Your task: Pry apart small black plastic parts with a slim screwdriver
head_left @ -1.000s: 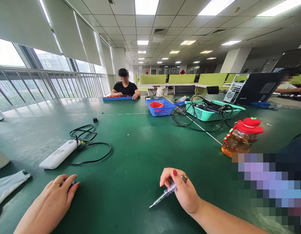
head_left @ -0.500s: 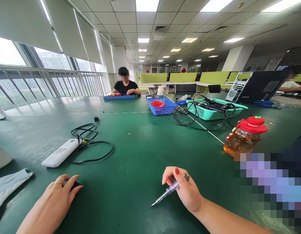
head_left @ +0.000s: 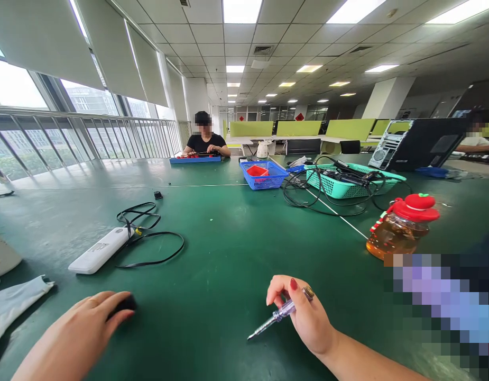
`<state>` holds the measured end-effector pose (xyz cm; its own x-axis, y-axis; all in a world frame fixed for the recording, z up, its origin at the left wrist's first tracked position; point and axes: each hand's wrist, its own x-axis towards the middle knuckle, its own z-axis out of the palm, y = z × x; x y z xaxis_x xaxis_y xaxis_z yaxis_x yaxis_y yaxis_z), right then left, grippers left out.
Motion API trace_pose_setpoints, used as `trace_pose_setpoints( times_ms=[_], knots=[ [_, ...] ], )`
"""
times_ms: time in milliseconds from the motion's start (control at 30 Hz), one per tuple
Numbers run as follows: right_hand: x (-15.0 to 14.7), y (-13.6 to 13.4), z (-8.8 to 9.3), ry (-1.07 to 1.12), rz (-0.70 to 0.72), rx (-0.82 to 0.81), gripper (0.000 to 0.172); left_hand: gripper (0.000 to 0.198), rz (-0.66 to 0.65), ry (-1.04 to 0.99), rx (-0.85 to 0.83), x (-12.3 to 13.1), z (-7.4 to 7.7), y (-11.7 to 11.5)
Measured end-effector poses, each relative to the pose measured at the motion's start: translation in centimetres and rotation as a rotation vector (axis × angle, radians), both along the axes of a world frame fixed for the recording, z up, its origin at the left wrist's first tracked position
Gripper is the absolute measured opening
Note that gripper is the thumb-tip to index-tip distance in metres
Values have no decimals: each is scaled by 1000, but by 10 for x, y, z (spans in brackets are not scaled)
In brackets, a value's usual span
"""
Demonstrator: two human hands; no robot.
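Observation:
My right hand (head_left: 303, 315) is closed around the clear, purplish handle of a screwdriver (head_left: 271, 319). The metal tip slants down to the left, close to the green tabletop; whether it touches I cannot tell. At the lower left, my left hand (head_left: 80, 325) has its thumb and fingers bent around a small black object (head_left: 128, 303). Most of that object is hidden by the fingers, so its kind does not show. Beyond this hand lies a white power bank (head_left: 99, 251) with a looped black cable (head_left: 176, 251).
A face mask (head_left: 16, 307) lies at the left. A red-lidded jar (head_left: 398, 235) stands at the right, before a teal basket of cables (head_left: 334, 189). Farther back are a blue basket (head_left: 264, 182), a computer case (head_left: 422, 143) and a seated person (head_left: 204, 143) with a blue tray (head_left: 194, 160).
My left hand has turned and lowered slightly, and more of the black object shows past its fingers. My right hand keeps its grip on the screwdriver. The whole view has shifted a little.

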<state>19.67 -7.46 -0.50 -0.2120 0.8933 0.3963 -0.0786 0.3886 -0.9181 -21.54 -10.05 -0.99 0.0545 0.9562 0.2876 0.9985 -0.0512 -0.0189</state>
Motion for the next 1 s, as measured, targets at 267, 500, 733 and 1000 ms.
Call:
trace_pose_setpoints(
  times_ms=[267,500,733,1000],
  knots=[
    [2,0,9,-64,-28,141,67,19,-594,-24,-207,165,57,12],
    [16,5,3,-21,-176,257,63,19,-690,-47,-168,231,32,75],
    [22,4,12,-78,-276,407,48,45,-639,-227,-154,223,15,87],
    [11,0,21,-420,-208,522,27,45,-657,-459,-222,210,10,98]
  ],
)
